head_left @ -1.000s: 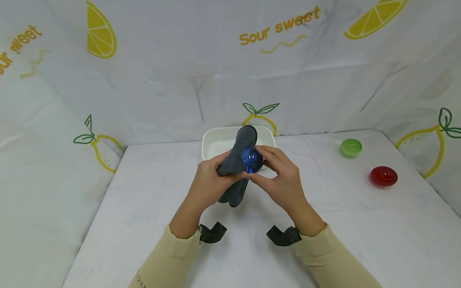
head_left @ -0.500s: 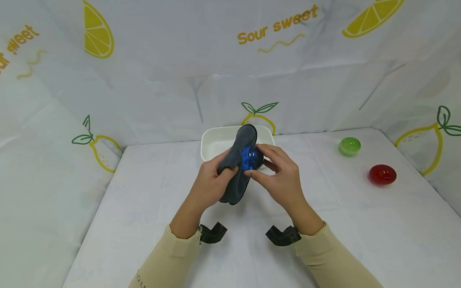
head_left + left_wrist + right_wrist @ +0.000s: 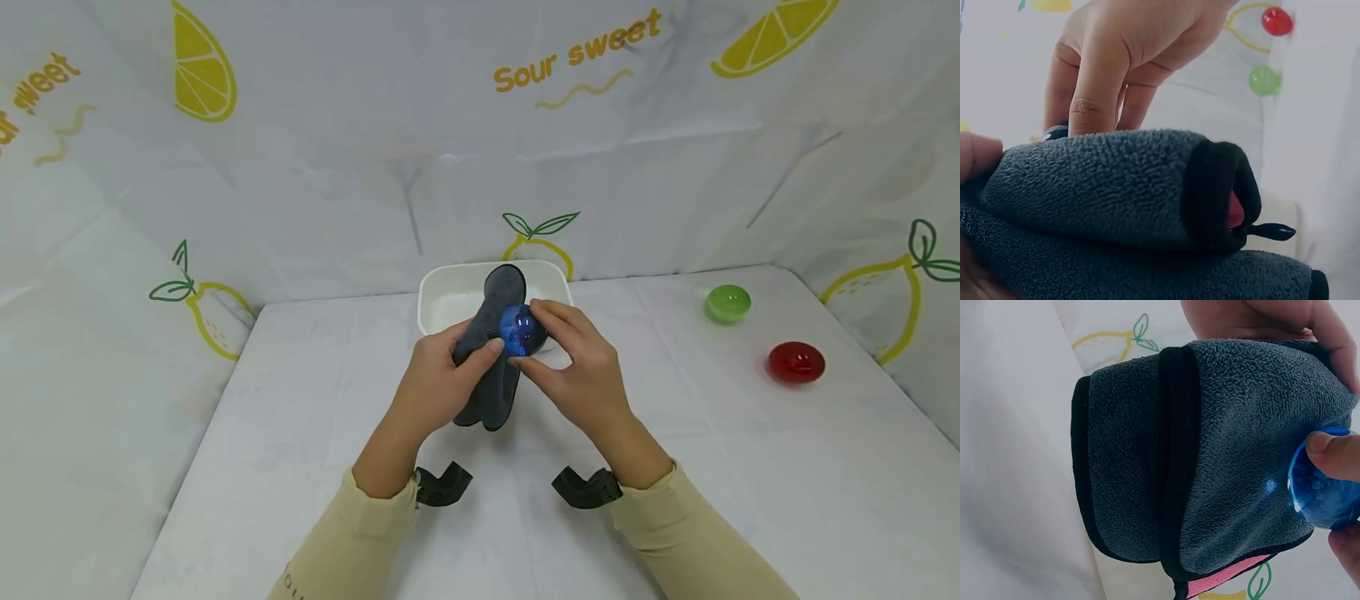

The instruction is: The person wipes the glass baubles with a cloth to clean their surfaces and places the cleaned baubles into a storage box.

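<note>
Two hands in use // grey cloth (image 3: 487, 396) gripped in left hand (image 3: 442, 375), folded over // blue ball (image 3: 517, 331) pinched thumb-and-fingers in right hand (image 3: 588, 375), held close up on the cloth // both held up this side of white tub (image 3: 453, 287) // green ball (image 3: 727, 304), red ball (image 3: 797, 363) seen off to the right

The dark grey cloth (image 3: 1244, 419) is matt, with a rough, nubby terry pile; its black edging (image 3: 1179, 450) looks smoother. The blue rounded piece (image 3: 517, 331) is glossy, translucent and plastic-looking, and the red piece (image 3: 797, 363) and green piece (image 3: 727, 305) shine smoothly too. The white container (image 3: 450, 304) resembles smooth plastic, the beige sleeves (image 3: 356, 533) matt fabric.
</note>
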`<state>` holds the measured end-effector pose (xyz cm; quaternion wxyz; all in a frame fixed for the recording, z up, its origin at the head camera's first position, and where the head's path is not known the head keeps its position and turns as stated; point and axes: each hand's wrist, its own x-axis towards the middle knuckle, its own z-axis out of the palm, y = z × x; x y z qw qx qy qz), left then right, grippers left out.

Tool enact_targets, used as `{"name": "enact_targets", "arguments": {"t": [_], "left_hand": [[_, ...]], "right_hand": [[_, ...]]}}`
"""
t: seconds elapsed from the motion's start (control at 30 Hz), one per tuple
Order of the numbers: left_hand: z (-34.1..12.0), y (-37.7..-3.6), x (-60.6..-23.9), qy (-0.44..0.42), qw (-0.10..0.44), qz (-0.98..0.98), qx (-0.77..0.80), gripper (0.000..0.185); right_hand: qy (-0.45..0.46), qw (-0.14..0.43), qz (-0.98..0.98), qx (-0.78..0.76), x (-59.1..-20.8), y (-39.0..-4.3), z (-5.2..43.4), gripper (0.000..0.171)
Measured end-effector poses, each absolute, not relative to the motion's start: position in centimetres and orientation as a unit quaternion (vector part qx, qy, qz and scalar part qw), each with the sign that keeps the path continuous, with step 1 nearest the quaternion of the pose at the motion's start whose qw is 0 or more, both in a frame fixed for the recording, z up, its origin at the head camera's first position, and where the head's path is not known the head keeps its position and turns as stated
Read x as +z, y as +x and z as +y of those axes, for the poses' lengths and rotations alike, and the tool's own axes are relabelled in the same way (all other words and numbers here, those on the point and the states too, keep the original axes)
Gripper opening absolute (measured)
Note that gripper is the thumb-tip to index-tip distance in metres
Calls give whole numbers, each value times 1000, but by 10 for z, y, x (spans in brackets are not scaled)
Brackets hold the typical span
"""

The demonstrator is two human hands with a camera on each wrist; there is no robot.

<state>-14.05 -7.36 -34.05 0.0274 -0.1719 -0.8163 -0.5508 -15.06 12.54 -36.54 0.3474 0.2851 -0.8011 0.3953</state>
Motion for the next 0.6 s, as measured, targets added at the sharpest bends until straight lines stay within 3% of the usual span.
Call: {"name": "enact_targets", "arguments": {"t": [0.33,0.6], "left_hand": [[-74,-143,-342,-174,42,-820,-544,20],[-74,-141,-340,-190,41,-817,-543,27]], "right_hand": [[268,312,-802,434,-363,-148,126,69],[198,178,-769,581,-358,-147,129,59]]}}
